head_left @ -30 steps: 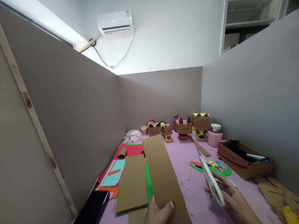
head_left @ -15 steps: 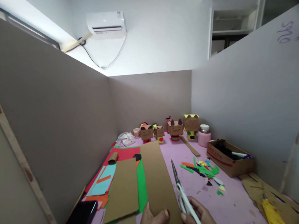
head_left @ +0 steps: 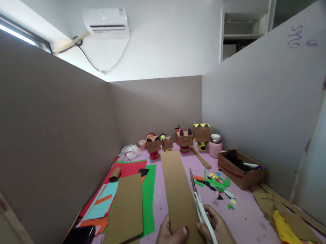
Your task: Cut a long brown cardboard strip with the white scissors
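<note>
A long strip of brown cardboard is held up over the purple table by my left hand, its thumb pressed flat on the near end. My right hand grips a pair of white-handled scissors. The blades point away from me and lie along the strip's right edge; whether they bite into the cardboard I cannot tell. To the left, a wider cardboard piece lies over a green sheet.
Cardboard animal figures stand at the back beside a pink jar. On the right are paper scraps, an open box and a yellow tool. A black phone sits at the near left, by a blue sheet. Partitions surround the table.
My view has turned slightly right. The strip and both hands have shifted right relative to the table, uncovering more of the green sheet. Both hands keep their hold.
</note>
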The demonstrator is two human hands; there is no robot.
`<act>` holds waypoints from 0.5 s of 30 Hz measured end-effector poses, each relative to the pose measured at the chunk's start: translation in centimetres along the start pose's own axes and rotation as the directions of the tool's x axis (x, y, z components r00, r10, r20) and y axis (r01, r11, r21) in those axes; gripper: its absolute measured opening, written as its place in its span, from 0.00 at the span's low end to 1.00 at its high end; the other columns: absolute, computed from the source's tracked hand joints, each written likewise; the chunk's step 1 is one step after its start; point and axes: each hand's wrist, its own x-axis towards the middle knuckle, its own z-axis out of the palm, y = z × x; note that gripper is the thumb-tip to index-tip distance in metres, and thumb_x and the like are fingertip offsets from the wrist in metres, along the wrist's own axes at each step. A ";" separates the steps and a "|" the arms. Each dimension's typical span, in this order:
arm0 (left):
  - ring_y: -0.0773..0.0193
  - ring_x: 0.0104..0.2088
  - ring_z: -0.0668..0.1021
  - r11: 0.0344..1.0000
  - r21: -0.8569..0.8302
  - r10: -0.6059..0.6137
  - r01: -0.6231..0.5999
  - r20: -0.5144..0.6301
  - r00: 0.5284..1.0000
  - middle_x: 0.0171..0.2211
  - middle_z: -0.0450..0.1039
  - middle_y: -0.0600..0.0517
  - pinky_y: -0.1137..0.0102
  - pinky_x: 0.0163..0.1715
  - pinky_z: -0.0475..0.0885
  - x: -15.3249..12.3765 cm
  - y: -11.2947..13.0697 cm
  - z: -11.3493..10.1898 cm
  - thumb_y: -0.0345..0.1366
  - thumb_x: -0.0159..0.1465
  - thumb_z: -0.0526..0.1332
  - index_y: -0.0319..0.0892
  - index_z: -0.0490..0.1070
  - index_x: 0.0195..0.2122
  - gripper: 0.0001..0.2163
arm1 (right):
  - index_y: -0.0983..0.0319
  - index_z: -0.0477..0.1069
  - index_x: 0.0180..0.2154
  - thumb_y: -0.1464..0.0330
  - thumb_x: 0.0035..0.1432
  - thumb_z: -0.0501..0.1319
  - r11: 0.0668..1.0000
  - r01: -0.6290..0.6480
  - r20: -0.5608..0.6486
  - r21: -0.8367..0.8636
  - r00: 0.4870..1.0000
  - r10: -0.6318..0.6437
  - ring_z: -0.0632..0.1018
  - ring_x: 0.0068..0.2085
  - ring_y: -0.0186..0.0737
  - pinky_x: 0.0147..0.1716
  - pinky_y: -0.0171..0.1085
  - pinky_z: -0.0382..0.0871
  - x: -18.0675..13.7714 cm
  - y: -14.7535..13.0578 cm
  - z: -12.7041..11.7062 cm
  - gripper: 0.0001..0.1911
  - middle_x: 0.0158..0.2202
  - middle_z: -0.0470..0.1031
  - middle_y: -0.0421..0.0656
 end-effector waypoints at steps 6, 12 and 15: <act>0.48 0.35 0.79 0.999 0.036 0.014 -0.013 -0.026 1.000 0.35 0.79 0.40 0.58 0.36 0.72 -1.4 1.3 0.7 0.37 0.41 0.71 0.38 0.68 0.49 0.31 | 0.59 0.62 0.42 0.68 0.42 0.67 0.999 -0.033 0.027 -0.035 0.999 0.034 0.74 0.30 0.38 0.31 0.36 0.67 -0.8 -0.6 0.5 0.23 0.29 0.73 0.39; 0.51 0.36 0.79 0.981 0.104 0.189 -0.164 -0.307 0.933 0.35 0.79 0.43 0.61 0.40 0.71 -1.7 4.7 0.8 0.37 0.42 0.70 0.39 0.63 0.53 0.35 | 0.60 0.60 0.50 0.57 0.46 0.64 0.988 -0.073 0.063 -0.136 0.995 0.083 0.70 0.27 0.36 0.25 0.34 0.64 -1.4 -1.6 -0.3 0.30 0.27 0.68 0.38; 0.53 0.37 0.79 0.951 0.164 0.307 -0.261 -0.411 0.858 0.35 0.79 0.45 0.64 0.38 0.72 -1.2 6.1 -0.1 0.37 0.43 0.70 0.38 0.64 0.51 0.33 | 0.60 0.68 0.44 0.55 0.43 0.65 0.980 -0.060 0.122 -0.192 0.989 0.084 0.70 0.25 0.35 0.25 0.33 0.64 -1.6 -0.4 -0.1 0.27 0.24 0.67 0.37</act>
